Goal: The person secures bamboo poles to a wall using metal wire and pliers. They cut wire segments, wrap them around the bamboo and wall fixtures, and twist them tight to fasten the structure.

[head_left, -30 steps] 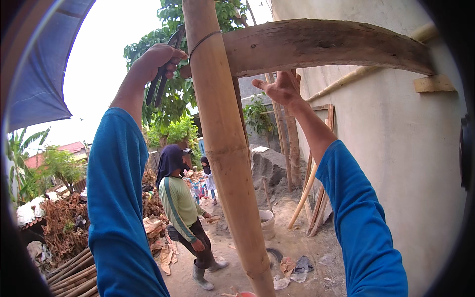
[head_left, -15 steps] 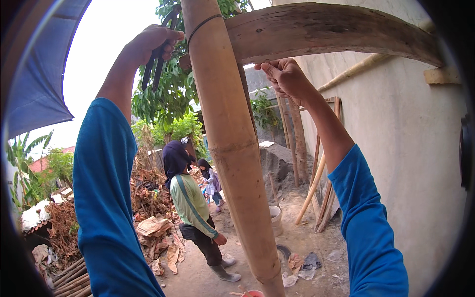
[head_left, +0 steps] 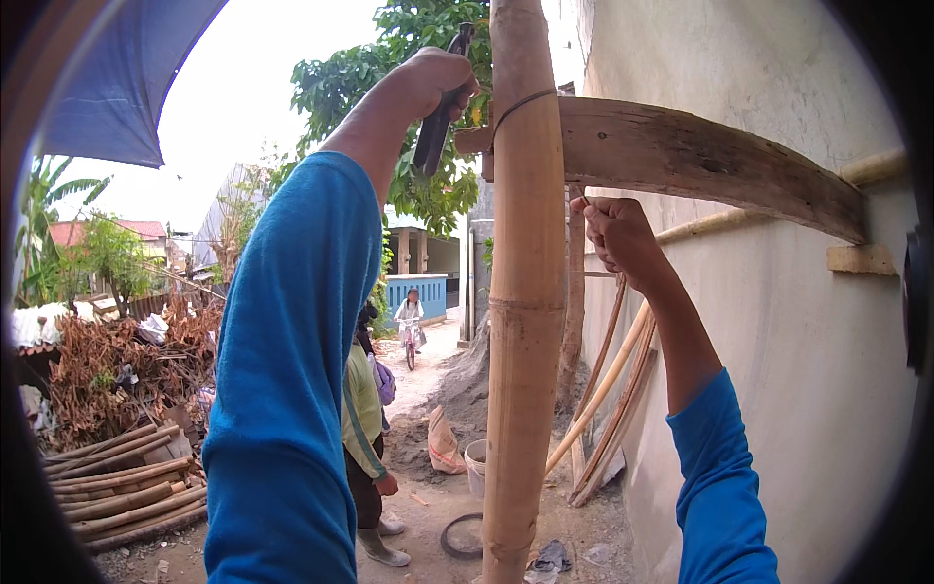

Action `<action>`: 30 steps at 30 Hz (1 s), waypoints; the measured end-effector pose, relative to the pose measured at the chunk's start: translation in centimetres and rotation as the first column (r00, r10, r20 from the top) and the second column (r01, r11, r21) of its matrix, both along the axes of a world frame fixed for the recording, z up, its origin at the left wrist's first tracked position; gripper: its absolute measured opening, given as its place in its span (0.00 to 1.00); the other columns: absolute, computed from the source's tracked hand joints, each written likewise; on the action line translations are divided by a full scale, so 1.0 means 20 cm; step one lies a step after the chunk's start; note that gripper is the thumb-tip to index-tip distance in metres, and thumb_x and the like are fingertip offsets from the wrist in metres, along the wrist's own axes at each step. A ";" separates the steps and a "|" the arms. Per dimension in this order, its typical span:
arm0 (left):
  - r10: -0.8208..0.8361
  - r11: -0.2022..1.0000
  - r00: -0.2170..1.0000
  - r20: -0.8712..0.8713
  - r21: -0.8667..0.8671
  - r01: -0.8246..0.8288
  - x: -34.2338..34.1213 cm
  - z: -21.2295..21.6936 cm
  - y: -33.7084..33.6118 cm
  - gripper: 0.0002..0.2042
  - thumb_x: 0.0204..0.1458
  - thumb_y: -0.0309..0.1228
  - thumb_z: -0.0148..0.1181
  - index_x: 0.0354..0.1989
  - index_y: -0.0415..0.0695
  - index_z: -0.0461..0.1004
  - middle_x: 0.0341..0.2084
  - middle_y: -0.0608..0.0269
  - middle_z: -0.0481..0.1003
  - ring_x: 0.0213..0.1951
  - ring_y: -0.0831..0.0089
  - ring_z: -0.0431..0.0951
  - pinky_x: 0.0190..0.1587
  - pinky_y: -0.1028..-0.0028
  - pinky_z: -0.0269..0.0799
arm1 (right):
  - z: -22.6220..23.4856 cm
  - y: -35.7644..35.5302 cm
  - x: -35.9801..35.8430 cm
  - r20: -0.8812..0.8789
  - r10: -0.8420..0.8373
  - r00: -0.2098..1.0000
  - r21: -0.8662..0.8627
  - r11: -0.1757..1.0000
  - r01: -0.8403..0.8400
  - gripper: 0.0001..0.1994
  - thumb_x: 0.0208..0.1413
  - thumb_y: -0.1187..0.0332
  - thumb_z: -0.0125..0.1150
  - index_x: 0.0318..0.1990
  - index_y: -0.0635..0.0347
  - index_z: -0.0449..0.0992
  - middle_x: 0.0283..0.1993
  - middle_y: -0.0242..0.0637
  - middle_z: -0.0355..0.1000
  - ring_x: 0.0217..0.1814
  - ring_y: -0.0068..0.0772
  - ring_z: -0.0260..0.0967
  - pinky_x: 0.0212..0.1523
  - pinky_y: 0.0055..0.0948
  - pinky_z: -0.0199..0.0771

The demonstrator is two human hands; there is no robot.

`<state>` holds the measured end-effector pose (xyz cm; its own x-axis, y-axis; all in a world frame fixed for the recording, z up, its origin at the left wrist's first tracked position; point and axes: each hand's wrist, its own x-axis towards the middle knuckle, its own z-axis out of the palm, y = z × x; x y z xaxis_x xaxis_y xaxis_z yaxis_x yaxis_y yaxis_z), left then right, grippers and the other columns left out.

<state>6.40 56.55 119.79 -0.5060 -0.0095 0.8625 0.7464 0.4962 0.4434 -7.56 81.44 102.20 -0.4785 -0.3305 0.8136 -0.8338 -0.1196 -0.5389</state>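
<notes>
In front of me stands a thick upright bamboo pole [head_left: 525, 321], with a dark tie wire [head_left: 525, 101] looped around it near the top. A weathered wooden plank [head_left: 681, 146] crosses behind the pole toward the wall. My left hand [head_left: 440, 82], raised left of the pole, is closed around dark metal pincers [head_left: 435, 136] whose handles point down. Just under the plank, right of the pole, my right hand [head_left: 615, 234] is closed in a pinch. A short thin wire end seems to show at its fingertips, though most of it is hidden.
A plastered wall [head_left: 778, 321] rises at right, with a brick [head_left: 862, 260] under the plank's end. Poles [head_left: 608, 409] lean there. A co-worker [head_left: 362, 419] stands below, near a bucket [head_left: 475, 469]. Bamboo lengths [head_left: 136, 487] lie at left. A cyclist [head_left: 410, 321] is farther off.
My view has shifted, so pole and plank appear farther right and lower. The pincers' handles, spread before, now look close together. A cyclist has come into view. Both hands keep their grips.
</notes>
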 end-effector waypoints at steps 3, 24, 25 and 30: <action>0.084 0.993 0.996 -0.010 0.086 -0.083 -0.02 0.02 0.08 0.10 0.56 0.26 0.54 0.30 0.32 0.78 0.18 0.54 0.74 0.18 0.64 0.75 0.21 0.65 0.73 | -0.02 0.03 0.08 0.045 -0.055 0.997 -0.026 0.998 0.056 0.12 0.71 0.67 0.48 0.54 0.64 0.71 0.21 0.24 0.60 0.13 0.11 0.47 0.11 0.20 0.46; 0.403 0.913 0.907 -0.124 0.126 -0.388 0.23 -0.32 0.21 0.07 0.44 0.22 0.65 0.29 0.30 0.79 0.25 0.48 0.80 0.28 0.67 0.83 0.26 0.68 0.78 | -0.05 0.00 0.53 -0.249 -0.423 0.871 -0.257 0.896 0.362 0.09 0.57 0.76 0.57 0.35 0.72 0.83 0.20 0.35 0.73 0.18 0.21 0.66 0.21 0.27 0.65; 0.415 0.909 0.899 -0.141 0.116 -0.401 0.23 -0.32 0.21 0.06 0.43 0.22 0.65 0.28 0.30 0.79 0.24 0.49 0.80 0.28 0.68 0.83 0.27 0.68 0.78 | -0.01 0.00 0.50 -0.288 -0.420 0.861 -0.290 0.895 0.339 0.08 0.57 0.76 0.57 0.34 0.72 0.83 0.19 0.34 0.73 0.18 0.21 0.66 0.21 0.27 0.65; 0.321 0.937 0.945 -0.054 0.161 -0.309 0.20 -0.40 0.24 0.05 0.53 0.25 0.67 0.32 0.35 0.78 0.22 0.60 0.76 0.21 0.74 0.75 0.22 0.70 0.70 | 0.13 0.04 0.54 -0.293 -0.324 0.900 -0.166 0.944 0.285 0.07 0.55 0.77 0.61 0.34 0.73 0.82 0.20 0.38 0.74 0.20 0.24 0.72 0.20 0.27 0.70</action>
<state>10.35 61.34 111.73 -0.3876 -0.2882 0.8756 0.5974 0.6450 0.4766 3.31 82.24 104.72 -0.2560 -0.1032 0.9611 -0.9623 0.1213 -0.2433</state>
